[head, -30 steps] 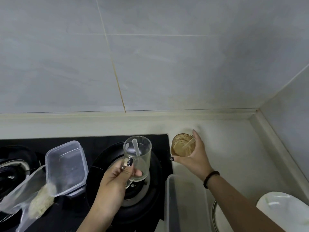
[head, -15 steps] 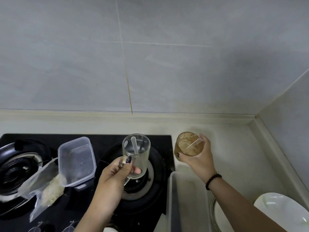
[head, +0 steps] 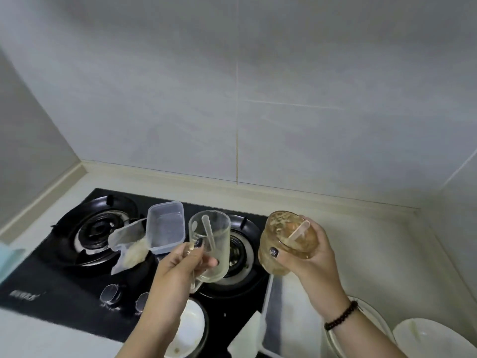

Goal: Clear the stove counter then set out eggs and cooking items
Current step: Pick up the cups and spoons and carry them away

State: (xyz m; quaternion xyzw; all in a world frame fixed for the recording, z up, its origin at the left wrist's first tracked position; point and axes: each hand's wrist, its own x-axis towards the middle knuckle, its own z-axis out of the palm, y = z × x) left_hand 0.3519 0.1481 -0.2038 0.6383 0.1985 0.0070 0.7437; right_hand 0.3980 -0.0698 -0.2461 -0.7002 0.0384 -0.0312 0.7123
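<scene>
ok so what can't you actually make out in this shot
All in the head view:
- The stove brand mark: smeared by motion blur.
- The pale blue thing: cut off by the left edge.
- The plates: cut off by the bottom edge and partly behind the right hand.
- The glass mug handle: covered by the left hand.
- The brown-smeared glass: contents unclear.

Bare pale counter (head: 382, 257) lies open right of the black glass stove (head: 64, 288), whose middle is blocked by a clear rectangular plastic tub (head: 165, 228) and a crumpled bag of grains (head: 129, 241), with white dishes (head: 436, 339) crowding the near right corner.
</scene>
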